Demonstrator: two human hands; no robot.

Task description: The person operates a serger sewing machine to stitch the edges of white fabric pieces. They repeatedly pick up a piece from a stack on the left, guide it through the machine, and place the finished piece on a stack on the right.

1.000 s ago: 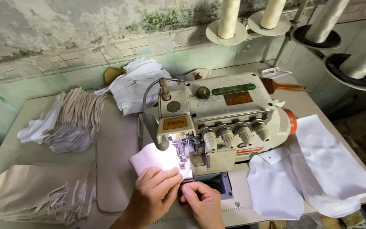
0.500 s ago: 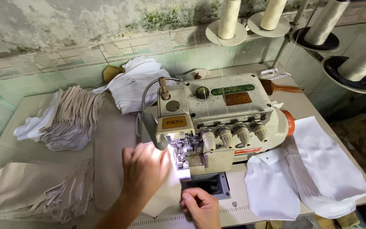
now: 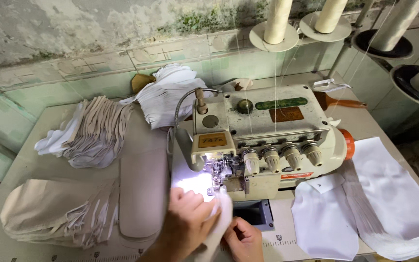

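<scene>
Left hand: bare, with no glove, ring or wristband to be seen; the forearm behind it is bare too, with no sleeve reaching the part that shows at the bottom edge of the view. Right hand: likewise bare, no glove or jewellery visible, knuckles and short fingers in sight, the wrist cut off by the lower edge so that any sleeve there cannot be told.
</scene>
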